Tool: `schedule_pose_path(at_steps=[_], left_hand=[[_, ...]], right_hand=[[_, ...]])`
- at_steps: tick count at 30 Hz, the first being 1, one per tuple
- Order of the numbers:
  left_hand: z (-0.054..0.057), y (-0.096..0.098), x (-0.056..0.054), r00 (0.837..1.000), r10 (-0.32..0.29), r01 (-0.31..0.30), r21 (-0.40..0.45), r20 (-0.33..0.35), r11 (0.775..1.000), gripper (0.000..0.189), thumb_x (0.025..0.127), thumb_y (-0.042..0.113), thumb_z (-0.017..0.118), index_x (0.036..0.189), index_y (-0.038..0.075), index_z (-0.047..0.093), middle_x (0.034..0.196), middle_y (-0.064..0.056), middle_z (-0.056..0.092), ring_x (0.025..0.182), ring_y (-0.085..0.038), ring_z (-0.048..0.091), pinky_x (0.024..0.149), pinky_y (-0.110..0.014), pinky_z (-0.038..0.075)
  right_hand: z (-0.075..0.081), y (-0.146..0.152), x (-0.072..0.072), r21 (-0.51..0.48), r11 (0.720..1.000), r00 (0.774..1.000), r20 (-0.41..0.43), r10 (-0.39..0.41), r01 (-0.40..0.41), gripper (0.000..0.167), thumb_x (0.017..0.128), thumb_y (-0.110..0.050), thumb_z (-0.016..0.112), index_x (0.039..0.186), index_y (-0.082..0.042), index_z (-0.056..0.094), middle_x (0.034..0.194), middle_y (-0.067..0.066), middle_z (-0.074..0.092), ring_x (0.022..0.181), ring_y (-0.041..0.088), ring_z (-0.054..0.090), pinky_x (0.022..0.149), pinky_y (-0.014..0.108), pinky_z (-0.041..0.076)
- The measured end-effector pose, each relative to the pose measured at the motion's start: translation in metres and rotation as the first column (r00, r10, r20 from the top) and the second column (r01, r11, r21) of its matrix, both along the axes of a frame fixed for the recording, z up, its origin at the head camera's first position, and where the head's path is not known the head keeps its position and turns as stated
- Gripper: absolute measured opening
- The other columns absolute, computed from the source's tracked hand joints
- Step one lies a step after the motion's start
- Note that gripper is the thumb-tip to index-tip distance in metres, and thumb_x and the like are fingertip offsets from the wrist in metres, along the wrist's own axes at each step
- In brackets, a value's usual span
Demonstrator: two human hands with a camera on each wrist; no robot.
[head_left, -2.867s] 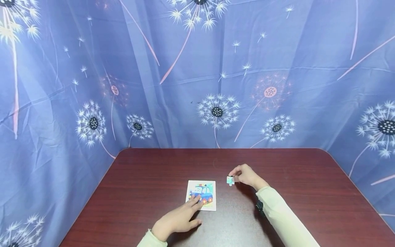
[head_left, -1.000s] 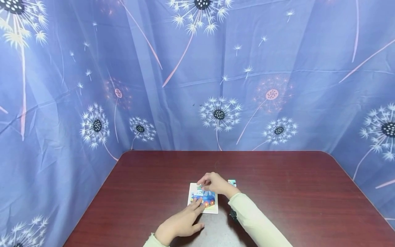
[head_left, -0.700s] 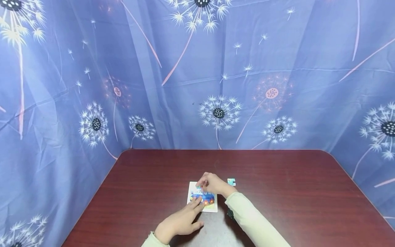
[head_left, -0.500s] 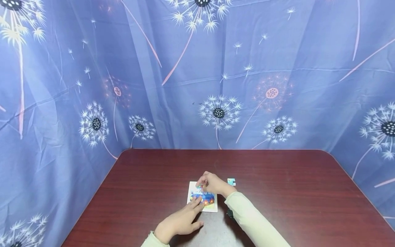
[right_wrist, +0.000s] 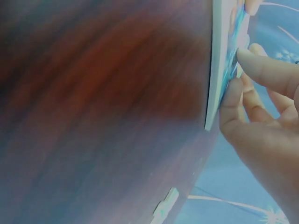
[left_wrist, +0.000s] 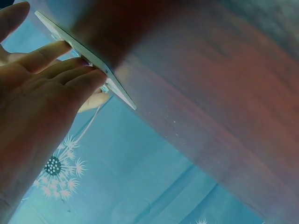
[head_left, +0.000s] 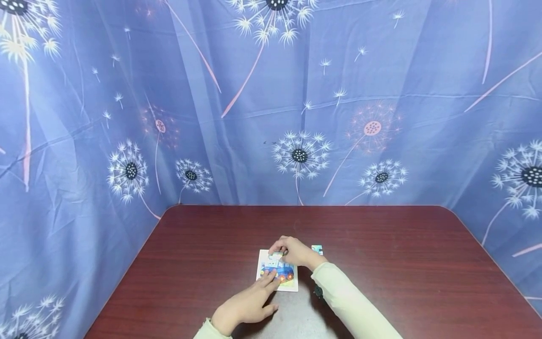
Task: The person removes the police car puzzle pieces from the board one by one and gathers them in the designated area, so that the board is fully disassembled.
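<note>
A jigsaw puzzle board (head_left: 293, 287) with a blue cartoon car and a white border lies on the table in the head view. My left hand (head_left: 247, 303) rests its straight fingertips on the board's lower middle, thumb spread to the side. At the board's upper part, my right hand (head_left: 295, 252) pinches a small puzzle piece (head_left: 275, 255) between thumb and fingers. The right wrist view shows the thumb (right_wrist: 266, 70) and curled fingers close over the board's picture face; they partly hide the piece. Seen edge-on in the left wrist view, the board (left_wrist: 120, 89) is under the left fingertips.
A loose light-blue puzzle piece (head_left: 316, 248) lies right of the board, partly behind the right wrist. The dark red wooden table (head_left: 381, 235) meets a blue dandelion-print curtain (head_left: 254, 141) at the back and sides.
From right of the board, my right hand has moved left onto its upper part, leaving a loose piece in sight there. Over the last half second it shifts only slightly. The left hand stays on the board.
</note>
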State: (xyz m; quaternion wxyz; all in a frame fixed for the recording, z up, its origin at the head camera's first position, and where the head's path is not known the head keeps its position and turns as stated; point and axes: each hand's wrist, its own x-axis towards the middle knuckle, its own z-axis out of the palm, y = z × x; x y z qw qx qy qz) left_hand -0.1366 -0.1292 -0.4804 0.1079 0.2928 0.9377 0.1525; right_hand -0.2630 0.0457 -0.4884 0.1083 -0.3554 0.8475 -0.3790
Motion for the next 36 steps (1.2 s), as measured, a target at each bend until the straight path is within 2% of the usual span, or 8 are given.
schedule_pose_path(at_steps=[5, 11, 16, 24, 28, 32, 36], left_hand=[[0.000, -0.001, 0.000, 1.000, 0.005, -0.005, -0.005, 0.007, 1.000, 0.060, 0.094, 0.028, 0.059, 0.144, 0.000, 0.041, 0.152, -0.022, 0.031, 0.140, -0.037, 0.029, 0.111, -0.047, 0.031], [-0.001, -0.001, 0.000, 1.000, 0.007, -0.007, -0.006, 0.007, 1.000, 0.061, 0.093, 0.028, 0.060, 0.144, 0.000, 0.041, 0.152, -0.022, 0.030, 0.140, -0.037, 0.029, 0.111, -0.047, 0.031], [-0.001, -0.001, 0.000, 1.000, 0.007, -0.007, -0.002, 0.006, 1.000, 0.061, 0.093, 0.027, 0.060, 0.144, 0.001, 0.041, 0.152, -0.021, 0.030, 0.140, -0.037, 0.029, 0.111, -0.047, 0.031], [-0.002, 0.000, 0.000, 1.000, 0.008, -0.008, -0.003, 0.011, 1.000, 0.061, 0.093, 0.027, 0.060, 0.144, 0.001, 0.041, 0.153, -0.021, 0.030, 0.141, -0.037, 0.028, 0.111, -0.047, 0.030], [0.000, 0.000, 0.000, 1.000, 0.006, -0.006, -0.002, 0.013, 1.000, 0.061, 0.093, 0.027, 0.060, 0.144, 0.001, 0.041, 0.153, -0.021, 0.030, 0.140, -0.036, 0.028, 0.112, -0.046, 0.030], [0.001, 0.000, -0.001, 1.000, 0.007, -0.007, 0.008, 0.023, 1.000, 0.060, 0.093, 0.025, 0.061, 0.145, 0.002, 0.041, 0.153, -0.021, 0.029, 0.141, -0.036, 0.027, 0.112, -0.046, 0.030], [0.001, 0.000, -0.001, 1.000, 0.012, -0.012, 0.009, 0.017, 1.000, 0.060, 0.092, 0.025, 0.062, 0.144, 0.002, 0.042, 0.152, -0.022, 0.030, 0.140, -0.037, 0.029, 0.112, -0.046, 0.031]], right_hand=[[0.000, 0.003, -0.001, 0.007, 1.000, 0.999, 0.031, -0.007, 0.007, 0.037, 0.078, 0.017, 0.063, 0.107, -0.004, 0.069, 0.099, 0.005, 0.059, 0.090, 0.020, 0.057, 0.078, 0.031, 0.051], [0.000, 0.003, 0.000, 0.002, 0.999, 0.997, 0.069, -0.033, 0.033, 0.032, 0.080, 0.013, 0.065, 0.105, -0.006, 0.069, 0.098, 0.005, 0.058, 0.090, 0.020, 0.056, 0.080, 0.036, 0.052], [-0.002, 0.005, -0.001, -0.021, 0.999, 0.997, 0.067, -0.038, 0.039, 0.031, 0.081, 0.013, 0.064, 0.104, -0.007, 0.069, 0.097, 0.005, 0.061, 0.087, 0.019, 0.058, 0.077, 0.032, 0.052], [-0.002, 0.011, -0.002, -0.105, 0.994, 0.998, 0.070, 0.001, 0.007, 0.027, 0.083, 0.013, 0.062, 0.103, -0.003, 0.070, 0.088, 0.009, 0.063, 0.080, 0.018, 0.060, 0.067, 0.024, 0.050], [0.001, 0.014, -0.004, -0.135, 0.991, 0.996, 0.094, 0.008, 0.005, 0.025, 0.084, 0.012, 0.062, 0.103, -0.001, 0.070, 0.086, 0.013, 0.063, 0.079, 0.018, 0.061, 0.068, 0.023, 0.050], [0.003, 0.020, -0.007, -0.149, 0.989, 0.996, 0.091, -0.006, 0.020, 0.019, 0.085, 0.009, 0.063, 0.100, 0.000, 0.069, 0.086, 0.010, 0.067, 0.079, 0.014, 0.062, 0.072, 0.024, 0.052], [0.002, 0.027, -0.010, -0.146, 0.988, 0.997, 0.063, -0.040, 0.049, 0.014, 0.086, 0.007, 0.063, 0.096, -0.002, 0.070, 0.086, 0.006, 0.070, 0.077, 0.013, 0.063, 0.069, 0.024, 0.052]])
